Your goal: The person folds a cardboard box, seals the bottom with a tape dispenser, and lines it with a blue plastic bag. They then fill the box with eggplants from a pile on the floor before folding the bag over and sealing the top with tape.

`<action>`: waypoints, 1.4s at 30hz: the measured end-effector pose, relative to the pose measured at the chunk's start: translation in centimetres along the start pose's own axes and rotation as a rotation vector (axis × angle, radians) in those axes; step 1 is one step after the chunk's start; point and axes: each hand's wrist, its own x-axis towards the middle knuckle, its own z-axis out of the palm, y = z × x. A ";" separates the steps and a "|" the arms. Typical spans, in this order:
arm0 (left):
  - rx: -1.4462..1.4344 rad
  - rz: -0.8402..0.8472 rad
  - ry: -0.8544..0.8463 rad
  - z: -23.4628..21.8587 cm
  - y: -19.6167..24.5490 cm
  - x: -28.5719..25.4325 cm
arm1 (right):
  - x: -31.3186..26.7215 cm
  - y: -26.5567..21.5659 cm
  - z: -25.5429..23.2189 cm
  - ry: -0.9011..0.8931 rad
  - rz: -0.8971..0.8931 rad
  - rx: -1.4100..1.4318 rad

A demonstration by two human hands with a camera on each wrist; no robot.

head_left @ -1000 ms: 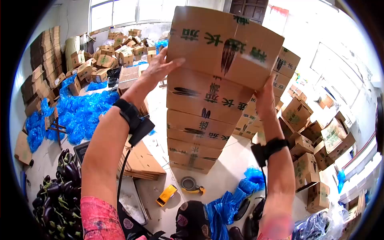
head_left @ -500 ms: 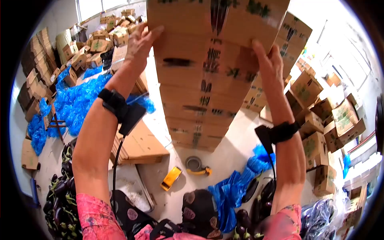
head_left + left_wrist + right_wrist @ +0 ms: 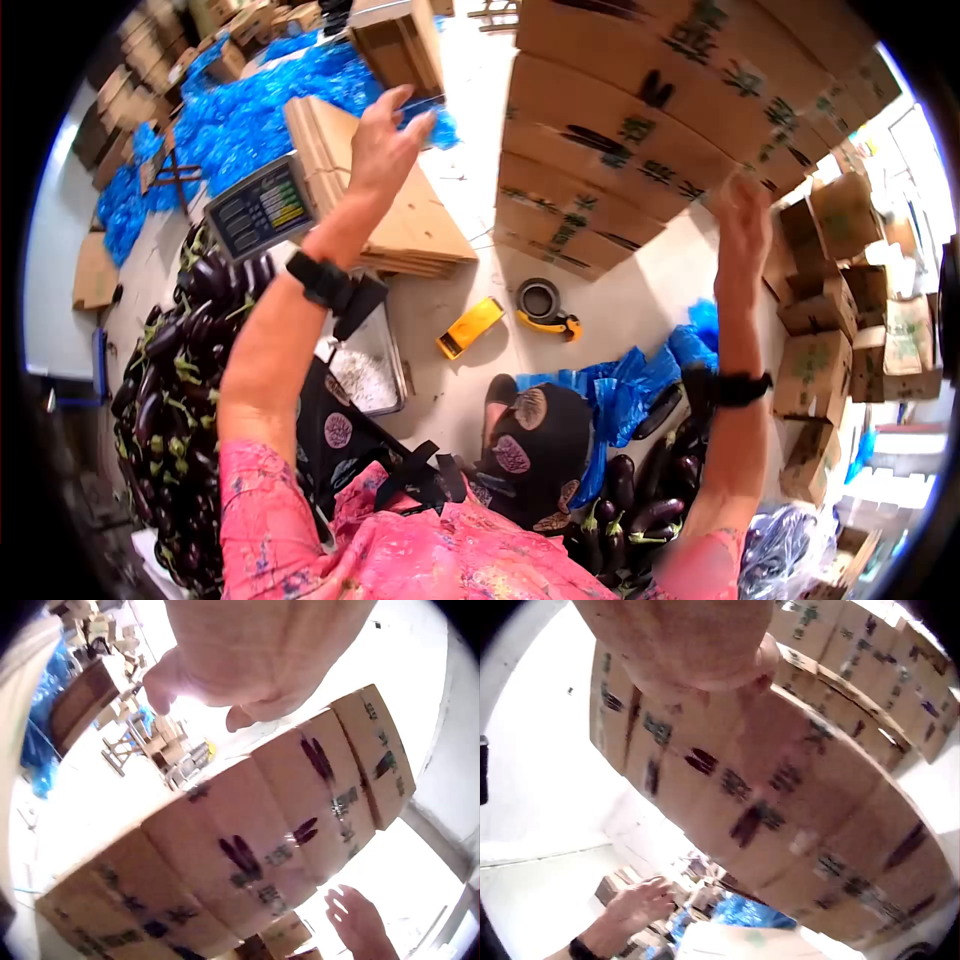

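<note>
A tall stack of printed cardboard boxes [image 3: 600, 130] stands in front of the person, its top cut off by the head view. The left hand [image 3: 385, 150] is raised left of the stack, apart from it, fingers spread and holding nothing. On the other side, the right hand [image 3: 742, 235] is beside the stack's right side, blurred, with nothing seen in it; whether it touches a box cannot be told. In the left wrist view the stack [image 3: 240, 847] leans diagonally across the picture, with the left hand [image 3: 262, 652] above it.
Flattened cartons [image 3: 420, 220] and a scale display [image 3: 262, 208] are at the left, near piled eggplants [image 3: 180, 380]. A yellow tool [image 3: 470, 328] and a tape dispenser [image 3: 540, 302] lie on the floor. Blue plastic [image 3: 635, 385] and more eggplants lie at the right; open boxes [image 3: 815, 370] stand beyond.
Both hands have come away from the upper boxes and moved lower in view, the left clear of the stack. The head view has tilted down and shifted, bringing the scale display into sight.
</note>
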 end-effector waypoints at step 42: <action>0.398 -0.421 -0.715 4.0 -16.7 -32.3 | -35.3 19.6 -3.0 -1.282 0.522 -0.946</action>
